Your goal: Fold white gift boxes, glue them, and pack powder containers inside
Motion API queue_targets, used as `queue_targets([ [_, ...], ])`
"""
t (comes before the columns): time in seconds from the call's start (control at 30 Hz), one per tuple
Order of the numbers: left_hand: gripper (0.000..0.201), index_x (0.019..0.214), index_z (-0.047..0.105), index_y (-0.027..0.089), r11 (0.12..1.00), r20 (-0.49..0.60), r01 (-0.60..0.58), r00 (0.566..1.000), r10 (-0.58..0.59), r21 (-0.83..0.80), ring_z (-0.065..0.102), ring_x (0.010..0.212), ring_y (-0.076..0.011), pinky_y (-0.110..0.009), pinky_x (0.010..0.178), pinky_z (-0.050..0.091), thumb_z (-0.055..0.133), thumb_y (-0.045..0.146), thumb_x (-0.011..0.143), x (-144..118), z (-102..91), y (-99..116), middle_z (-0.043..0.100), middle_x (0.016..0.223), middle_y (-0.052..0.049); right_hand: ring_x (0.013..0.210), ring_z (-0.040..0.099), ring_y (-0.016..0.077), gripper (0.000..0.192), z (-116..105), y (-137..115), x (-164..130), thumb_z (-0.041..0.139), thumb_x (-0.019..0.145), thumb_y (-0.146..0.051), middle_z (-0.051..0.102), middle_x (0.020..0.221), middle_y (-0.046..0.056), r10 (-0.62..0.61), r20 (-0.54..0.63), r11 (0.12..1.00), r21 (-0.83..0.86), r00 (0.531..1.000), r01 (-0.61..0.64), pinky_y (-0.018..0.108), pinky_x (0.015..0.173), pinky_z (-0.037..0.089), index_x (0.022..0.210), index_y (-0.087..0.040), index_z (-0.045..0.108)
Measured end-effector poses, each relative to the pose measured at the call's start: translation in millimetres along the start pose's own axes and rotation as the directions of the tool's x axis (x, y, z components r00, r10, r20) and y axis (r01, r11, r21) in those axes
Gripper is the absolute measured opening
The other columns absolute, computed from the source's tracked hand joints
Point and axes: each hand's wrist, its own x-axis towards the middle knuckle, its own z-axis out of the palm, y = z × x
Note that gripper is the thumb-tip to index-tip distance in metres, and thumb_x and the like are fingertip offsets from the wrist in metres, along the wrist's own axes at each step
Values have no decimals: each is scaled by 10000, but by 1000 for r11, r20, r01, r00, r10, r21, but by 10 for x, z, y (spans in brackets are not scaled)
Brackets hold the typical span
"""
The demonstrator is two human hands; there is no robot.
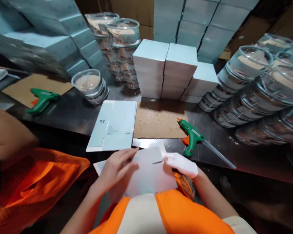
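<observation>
A white cardboard box [148, 175], partly folded, is held close against my orange and pale clothing. My bare left hand [118, 165] grips its left side, with fingers curled at the upper edge. On the other side, my right hand [182, 163], in a white glove, pinches the box near a dark slot; its fingertips are partly hidden. Just beyond my left hand lies a stack of flat white box blanks [117, 125] with small print. To the right, a green glue gun [192, 135] with an orange trigger and a clear glue stick rests on the table.
Finished white boxes [164, 68] stand stacked behind a cardboard sheet [158, 122]. Clear round tubs [249, 65] rise in leaning stacks on the right, with more tubs [124, 35] at back left. Another green glue gun [42, 99] lies left, near a co-worker's arm [12, 133].
</observation>
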Motion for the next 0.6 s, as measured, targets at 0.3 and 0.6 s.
queue_targets([
  [0.3,684,1440,695,357,993,467,112,881,-81,-40,759,1226,-385,-465,1022,621,863,476,787,-47,8,42,754,1406,-84,681,743,226,473,-363,-80,-563,632,995,-643,781,765,58,60,-391,997,76,919,-33,342,693,623,885,-219,811],
  [0.6,596,1222,800,256,982,-103,40,993,-60,-184,778,1124,-357,-451,986,643,910,500,690,283,-235,144,809,1237,-108,1510,501,286,491,-1808,-398,440,688,986,-515,544,1607,218,-241,-640,771,-583,729,-257,551,1213,438,1270,-116,739],
])
